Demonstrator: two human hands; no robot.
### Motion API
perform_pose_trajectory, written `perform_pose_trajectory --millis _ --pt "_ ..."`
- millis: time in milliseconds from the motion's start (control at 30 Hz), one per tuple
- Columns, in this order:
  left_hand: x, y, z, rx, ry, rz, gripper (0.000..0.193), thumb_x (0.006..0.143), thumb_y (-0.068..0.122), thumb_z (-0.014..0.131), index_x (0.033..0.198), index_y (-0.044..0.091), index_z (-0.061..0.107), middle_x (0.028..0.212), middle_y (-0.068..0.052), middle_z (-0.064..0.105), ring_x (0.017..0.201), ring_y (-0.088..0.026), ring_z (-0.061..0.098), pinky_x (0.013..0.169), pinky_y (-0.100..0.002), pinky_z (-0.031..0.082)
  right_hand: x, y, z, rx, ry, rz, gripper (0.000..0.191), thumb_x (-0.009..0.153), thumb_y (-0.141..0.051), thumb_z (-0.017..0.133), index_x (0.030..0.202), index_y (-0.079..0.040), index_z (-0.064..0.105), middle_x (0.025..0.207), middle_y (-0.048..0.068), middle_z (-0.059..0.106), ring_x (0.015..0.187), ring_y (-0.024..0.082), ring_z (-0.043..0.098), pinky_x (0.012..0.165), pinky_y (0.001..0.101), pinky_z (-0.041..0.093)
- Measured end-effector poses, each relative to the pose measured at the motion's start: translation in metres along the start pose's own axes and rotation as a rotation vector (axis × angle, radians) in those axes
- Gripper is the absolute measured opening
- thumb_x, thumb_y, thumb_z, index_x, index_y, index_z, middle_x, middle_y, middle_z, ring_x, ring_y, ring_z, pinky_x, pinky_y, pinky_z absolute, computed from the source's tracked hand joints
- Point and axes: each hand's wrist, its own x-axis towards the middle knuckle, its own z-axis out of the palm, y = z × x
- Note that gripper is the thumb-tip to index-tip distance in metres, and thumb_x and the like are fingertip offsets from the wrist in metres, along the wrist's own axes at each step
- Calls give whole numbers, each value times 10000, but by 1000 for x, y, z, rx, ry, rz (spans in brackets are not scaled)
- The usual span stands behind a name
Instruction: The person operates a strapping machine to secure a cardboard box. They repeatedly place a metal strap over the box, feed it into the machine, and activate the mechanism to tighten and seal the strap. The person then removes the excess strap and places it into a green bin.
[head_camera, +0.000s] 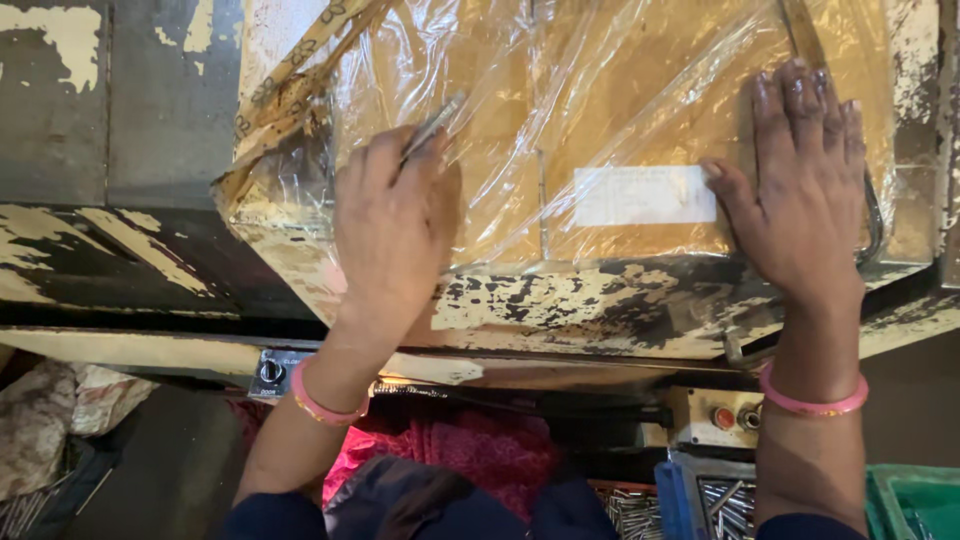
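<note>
A brown cardboard package wrapped in clear plastic film (560, 120) lies on a worn machine table with flaking cream paint (560, 300). My left hand (395, 225) rests on the film near the package's left part and grips a thin metal blade-like tool (432, 128) that points up and to the right. My right hand (800, 185) lies flat, fingers spread, on the package's right part, beside a white paper label (645, 195) under the film. Both wrists wear pink bangles.
Patterned tape (290, 70) runs along the package's left corner. Below the table edge are a key switch (270, 372), a box with a red button (723, 417), a blue tray of metal pins (715, 505) and a green crate (920, 500). Crumpled rags (60, 415) lie at lower left.
</note>
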Motion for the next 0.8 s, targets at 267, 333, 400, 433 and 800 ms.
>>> perform_pose_trajectory --millis 267,333,400,433,800 --pt "17 -15 -15 -101 -90 -20 555 945 -35 580 1497 23 563 1005 -143 653 950 -350 608 869 -461 486 4 -2 3 -9 19 26 726 1119 -530 448 1622 -8 430 1677 262 371 1540 464 335 1274 575 199" --pt "20 -13 -10 -107 -86 -17 510 999 0 591 1504 -18 522 1043 -144 679 961 -353 616 888 -461 485 6 -2 2 -8 30 21 729 1111 -532 446 1615 -6 431 1667 263 373 1537 461 335 1271 572 202" --pt "21 -9 -2 2 -111 20 499 953 102 636 1433 -2 548 1143 -149 692 1062 -345 632 957 -460 476 6 -2 1 -10 25 22 738 1101 -543 451 1602 -2 436 1647 269 384 1531 463 333 1268 569 206" --pt "20 -7 2 58 -124 36 500 930 153 658 1398 7 561 1193 -151 699 1113 -340 641 992 -459 471 6 -3 1 -6 27 25 735 1097 -541 454 1598 -3 437 1645 267 388 1533 459 333 1270 568 208" --pt "23 4 20 50 -189 120 814 1009 515 554 1482 -127 391 1570 -328 354 1477 -462 361 1219 -536 229 7 -4 1 21 40 17 733 1079 -523 456 1604 -11 427 1649 265 382 1522 456 337 1264 562 205"
